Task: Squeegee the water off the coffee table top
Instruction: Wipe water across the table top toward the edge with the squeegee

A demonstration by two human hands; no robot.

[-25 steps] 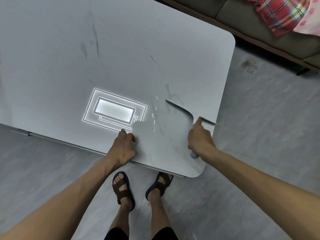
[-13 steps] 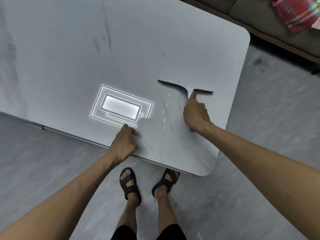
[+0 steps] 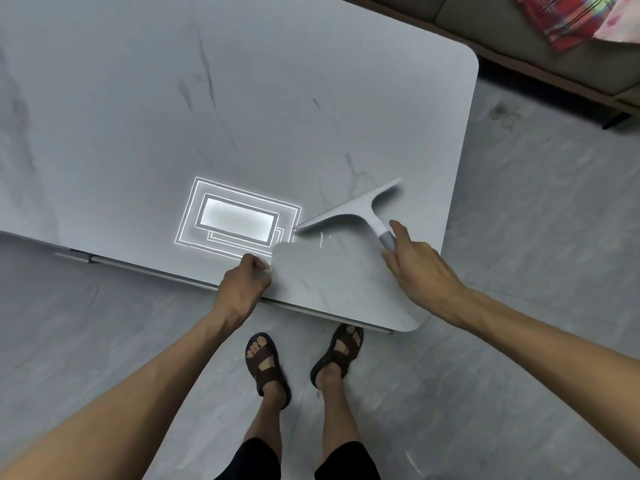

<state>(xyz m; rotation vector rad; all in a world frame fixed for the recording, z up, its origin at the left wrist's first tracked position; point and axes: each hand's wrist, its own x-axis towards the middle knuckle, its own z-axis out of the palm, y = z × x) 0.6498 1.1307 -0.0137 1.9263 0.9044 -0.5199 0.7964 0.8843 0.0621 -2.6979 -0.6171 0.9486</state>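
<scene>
Two hands: right (image 3: 420, 268) grip around squeegee (image 3: 349, 211) handle, left (image 3: 242, 289) clenched on table (image 3: 242, 98) edge.

Left hand (image 3: 242, 289) curled, knuckles down, right hand (image 3: 419, 268) closed around a handle, forearms extended

Squeegee (image 3: 349, 213): turned since half a second ago; blade now slants from beside the ceiling-light reflection (image 3: 239, 220) up toward the right, broad white face showing. Right hand (image 3: 415, 265): drawn back nearer the table edge (image 3: 311, 308), gripping the grey handle end.
</scene>
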